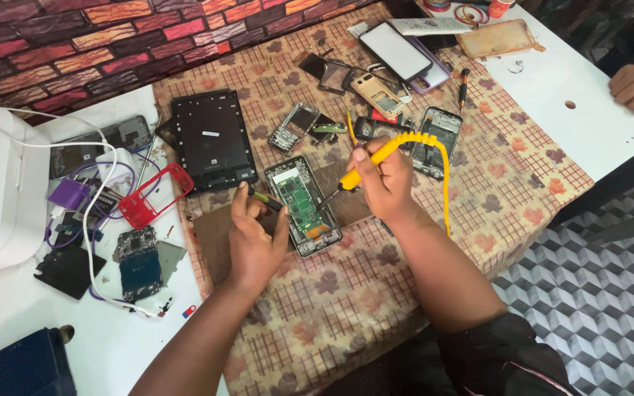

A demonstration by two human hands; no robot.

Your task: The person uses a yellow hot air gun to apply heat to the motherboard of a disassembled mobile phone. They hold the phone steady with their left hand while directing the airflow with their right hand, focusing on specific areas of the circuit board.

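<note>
Right hand [381, 183] pen-gripping soldering iron [376, 158] over phone [304, 205]

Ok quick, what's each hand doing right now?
Left hand: closed on a small dark tool, resting beside the opened phone.
Right hand: closed on a yellow soldering iron, tip at the phone.

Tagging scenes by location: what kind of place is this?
Likely a phone repair bench. An opened phone with a bare circuit board lies between the hands, the right hand holds a yellow soldering iron, and dismantled phones are scattered on the checked cloth.
</note>
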